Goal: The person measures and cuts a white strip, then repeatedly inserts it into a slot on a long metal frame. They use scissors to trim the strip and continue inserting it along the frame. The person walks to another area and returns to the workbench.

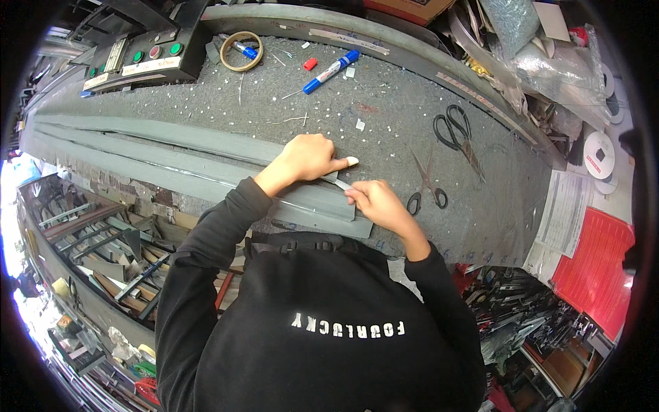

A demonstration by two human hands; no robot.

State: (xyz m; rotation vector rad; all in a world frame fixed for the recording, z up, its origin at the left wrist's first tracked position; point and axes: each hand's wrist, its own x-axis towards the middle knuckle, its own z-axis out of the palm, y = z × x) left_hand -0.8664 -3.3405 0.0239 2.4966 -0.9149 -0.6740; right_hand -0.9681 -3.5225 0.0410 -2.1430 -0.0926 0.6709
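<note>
Several long flat grey strips (206, 168) lie side by side on the worktable, running from the far left to just in front of me. My left hand (309, 156) is closed over the right-hand part of the farther strips, its thumb stretched out to the right. Beside it, my right hand (376, 202) pinches a narrow pale grey piece (336, 182) that slants from under my left hand to my right fingertips. Whether this piece is a peeled film or a thin tool I cannot tell. Scissors (427, 189) with black handles lie just right of my right hand.
Larger black-handled scissors (454, 130) lie farther right. A tape roll (241, 51), a blue-and-white marker (332, 71) and a red cap (310, 64) are at the back. Left of them stands a button box (141, 65). A raised rail (439, 72) borders the table; papers (563, 213) hang over its right side.
</note>
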